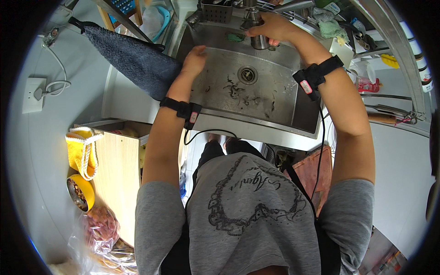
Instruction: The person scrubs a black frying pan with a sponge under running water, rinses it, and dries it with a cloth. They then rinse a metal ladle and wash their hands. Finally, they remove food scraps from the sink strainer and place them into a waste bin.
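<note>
My right hand is closed around a metal faucet at the far side of the stainless steel sink, its thumb across the front and fingertips showing on the right. My left hand hovers by the sink's left side, beside a dark grey-blue towel; nothing shows in it, and its fingers are too foreshortened to read. Dark stringy scraps lie on the basin floor near the drain strainer. A green scrap sits at the basin's back.
A utensil caddy stands behind the sink. To the right are a green cloth and a metal rack. An open drawer juts out at left. Black cables hang from my wristbands. A reddish cutting board leans below.
</note>
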`<state>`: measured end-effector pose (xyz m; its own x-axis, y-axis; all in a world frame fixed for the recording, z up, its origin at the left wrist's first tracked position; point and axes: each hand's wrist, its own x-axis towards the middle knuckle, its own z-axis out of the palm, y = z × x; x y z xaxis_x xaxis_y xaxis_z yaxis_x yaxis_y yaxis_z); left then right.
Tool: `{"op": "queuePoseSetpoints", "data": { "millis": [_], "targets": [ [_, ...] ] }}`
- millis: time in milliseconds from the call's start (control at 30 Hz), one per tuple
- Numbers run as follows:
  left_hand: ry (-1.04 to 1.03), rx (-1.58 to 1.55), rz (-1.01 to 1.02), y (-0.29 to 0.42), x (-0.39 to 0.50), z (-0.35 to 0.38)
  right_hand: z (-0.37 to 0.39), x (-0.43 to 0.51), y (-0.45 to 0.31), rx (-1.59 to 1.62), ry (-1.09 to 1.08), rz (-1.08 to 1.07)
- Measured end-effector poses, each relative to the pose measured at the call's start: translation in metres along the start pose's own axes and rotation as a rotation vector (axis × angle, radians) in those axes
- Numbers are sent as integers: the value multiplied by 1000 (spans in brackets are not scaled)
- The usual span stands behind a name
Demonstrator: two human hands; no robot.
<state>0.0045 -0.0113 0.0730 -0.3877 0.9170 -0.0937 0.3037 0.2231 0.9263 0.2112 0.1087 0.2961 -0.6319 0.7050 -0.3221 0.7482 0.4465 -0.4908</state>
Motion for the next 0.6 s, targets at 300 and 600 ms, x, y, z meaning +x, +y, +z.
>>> {"op": "queuePoseSetpoints", "data": {
  "millis": [300, 600],
  "targets": [
    [4, -11, -70, 14, -8, -3, -17, 5, 6, -269, 42, 11],
    [-26, 23, 2, 9, 2, 0, -21, 16, 19, -634, 161, -56]
  ]
}}
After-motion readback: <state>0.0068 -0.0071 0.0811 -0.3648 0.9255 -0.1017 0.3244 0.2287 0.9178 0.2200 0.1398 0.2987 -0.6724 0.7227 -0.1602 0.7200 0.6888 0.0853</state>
